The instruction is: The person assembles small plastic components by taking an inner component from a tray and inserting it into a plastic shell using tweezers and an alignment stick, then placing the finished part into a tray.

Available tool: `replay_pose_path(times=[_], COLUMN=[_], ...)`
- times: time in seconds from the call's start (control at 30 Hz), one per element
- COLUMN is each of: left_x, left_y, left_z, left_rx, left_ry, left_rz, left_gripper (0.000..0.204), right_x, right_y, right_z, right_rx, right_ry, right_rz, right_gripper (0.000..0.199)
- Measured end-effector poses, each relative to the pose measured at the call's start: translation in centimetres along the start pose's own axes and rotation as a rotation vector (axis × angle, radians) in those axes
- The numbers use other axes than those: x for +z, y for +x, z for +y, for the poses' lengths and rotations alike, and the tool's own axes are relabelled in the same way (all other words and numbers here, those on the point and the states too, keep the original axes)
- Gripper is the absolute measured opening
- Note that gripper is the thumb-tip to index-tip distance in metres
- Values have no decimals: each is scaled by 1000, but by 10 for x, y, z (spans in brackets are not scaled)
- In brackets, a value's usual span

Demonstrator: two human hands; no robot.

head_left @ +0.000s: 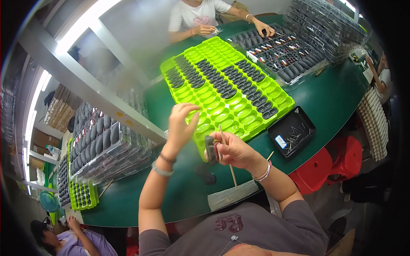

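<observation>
Two hands over the table (337,96), and the right hand (235,150) pinches two things at once: one dark case (210,150) and one stick (232,173), the case upright at the green tray's (243,112) near corner. The left hand (183,128) hangs over the tray's left edge, fingers curved and apart, nothing visible in them.

One tray here, its dark ovals (215,77) in bands, too many to count surely! One black box (309,121) sits by the tray's right corner, its pins (294,135) overlapping, their number unclear. One grey strip (232,196) lies along the table's near edge; a second stick (270,156) rests by the right wrist.

Two red stools (315,170) stand off the table's right edge, and one co-worker (198,17) sits beyond the far edge.
</observation>
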State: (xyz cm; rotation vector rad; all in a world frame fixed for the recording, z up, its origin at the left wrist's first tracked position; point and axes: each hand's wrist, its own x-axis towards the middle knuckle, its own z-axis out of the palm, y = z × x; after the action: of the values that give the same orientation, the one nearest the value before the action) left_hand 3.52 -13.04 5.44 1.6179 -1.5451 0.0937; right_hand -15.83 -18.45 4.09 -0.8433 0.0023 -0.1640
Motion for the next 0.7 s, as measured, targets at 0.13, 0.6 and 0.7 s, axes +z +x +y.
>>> replay_pose_path(times=[0.13,0.6,0.7], left_x=[89,179,181], left_y=[33,48,44], left_z=[-27,43,44], left_rx=[107,288,291], left_ry=[77,-121,-47], left_rz=[-116,-463,-510], left_gripper=[13,24,26], right_x=[-12,-18,-20], right_y=[2,0,0], right_z=[10,3,6], right_rx=[-3,-171,-171], right_ry=[-21,177,164], right_rz=[-5,-92,-57], right_gripper=[51,44,45])
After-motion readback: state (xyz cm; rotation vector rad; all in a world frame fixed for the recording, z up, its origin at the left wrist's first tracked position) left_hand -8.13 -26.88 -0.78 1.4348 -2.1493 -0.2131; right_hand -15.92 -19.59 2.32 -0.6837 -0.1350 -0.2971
